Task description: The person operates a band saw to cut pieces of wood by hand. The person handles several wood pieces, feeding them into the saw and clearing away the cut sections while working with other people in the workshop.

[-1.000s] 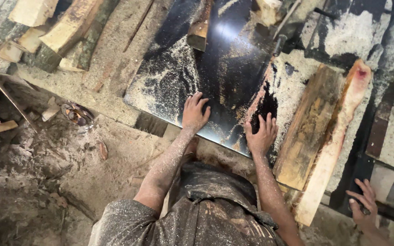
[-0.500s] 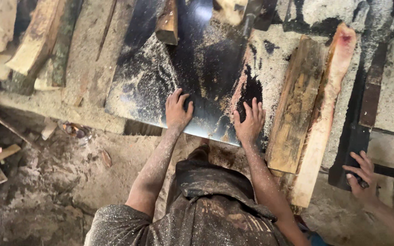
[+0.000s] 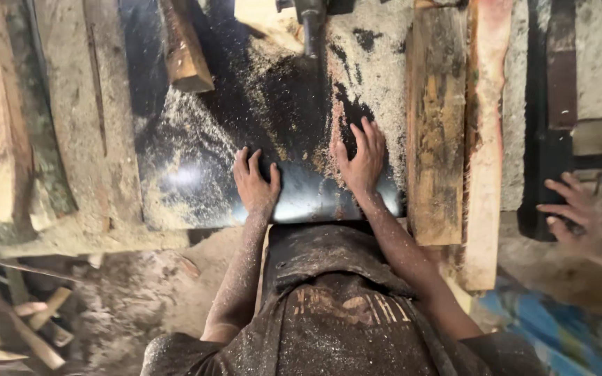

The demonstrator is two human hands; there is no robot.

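My left hand (image 3: 255,182) lies flat, fingers apart, on the near part of a dark shiny metal saw table (image 3: 196,174) dusted with sawdust. My right hand (image 3: 361,154) also rests flat on the table, fingers spread, beside a heap of sawdust (image 3: 357,63). Neither hand holds anything. A dark metal machine part (image 3: 313,24) stands at the table's far edge. A wedge-shaped wooden offcut (image 3: 182,49) lies on the table ahead of my left hand.
Two rough planks (image 3: 454,132) lie right of my right hand. Another person's hand (image 3: 571,207) rests on a dark bar at the far right. Weathered boards (image 3: 29,118) lie on the left. Wood scraps (image 3: 22,327) litter the sawdust-covered floor at lower left.
Both hands have stayed flat on the table, now set slightly farther apart. The view has shifted, bringing the table closer and more centred. The other person's hand has lifted higher at the right.
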